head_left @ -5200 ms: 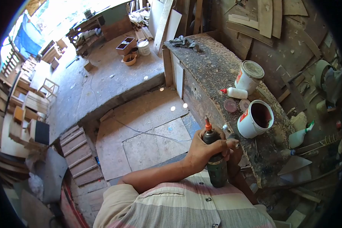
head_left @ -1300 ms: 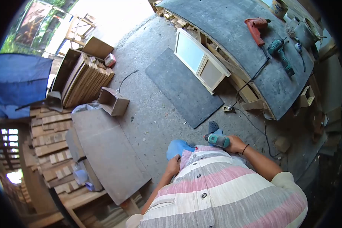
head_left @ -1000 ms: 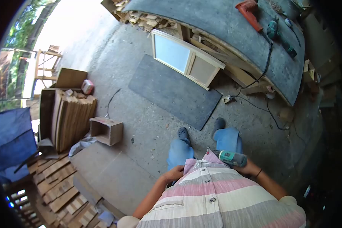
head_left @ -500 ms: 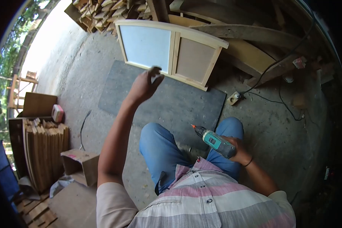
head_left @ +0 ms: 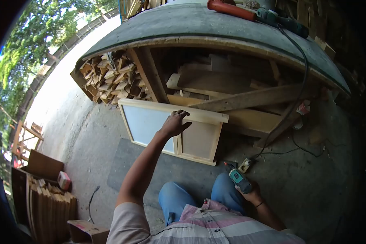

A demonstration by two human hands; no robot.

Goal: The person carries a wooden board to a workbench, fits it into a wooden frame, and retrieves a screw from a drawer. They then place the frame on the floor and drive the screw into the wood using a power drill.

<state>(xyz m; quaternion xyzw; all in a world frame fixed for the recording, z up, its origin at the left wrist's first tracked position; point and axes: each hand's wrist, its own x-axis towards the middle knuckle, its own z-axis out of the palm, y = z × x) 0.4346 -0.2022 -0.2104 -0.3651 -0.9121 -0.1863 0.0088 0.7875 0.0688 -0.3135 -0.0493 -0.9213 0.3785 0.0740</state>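
Observation:
A pale wooden frame (head_left: pixel 221 118) holding a light blue panel (head_left: pixel 144 124) and a brown panel (head_left: pixel 199 140) leans upright in front of me, its lower edge on a dark board (head_left: pixel 126 160) on the floor. My left hand (head_left: pixel 175 124) reaches out to it, fingers apart and slightly bent, overlapping the top rail near the middle divider. Low at my right knee, my right hand (head_left: pixel 254 195) grips a teal and black cordless drill (head_left: pixel 239 180) by its handle. The drill's orange-red tip points forward and up, toward the frame's lower right corner.
Behind the frame stands a large workbench (head_left: pixel 171 24) with a red and teal power tool (head_left: pixel 240 11) on top. Stacked wood offcuts (head_left: pixel 114 79) fill the space beneath. A socket block (head_left: pixel 245 164) with cables lies to the right; wooden slats (head_left: pixel 51 207) stand at left.
My view has tilted up, bringing the workbench into sight. My left hand has gone from the frame's lower edge up to its top rail. The drill stays in my right hand.

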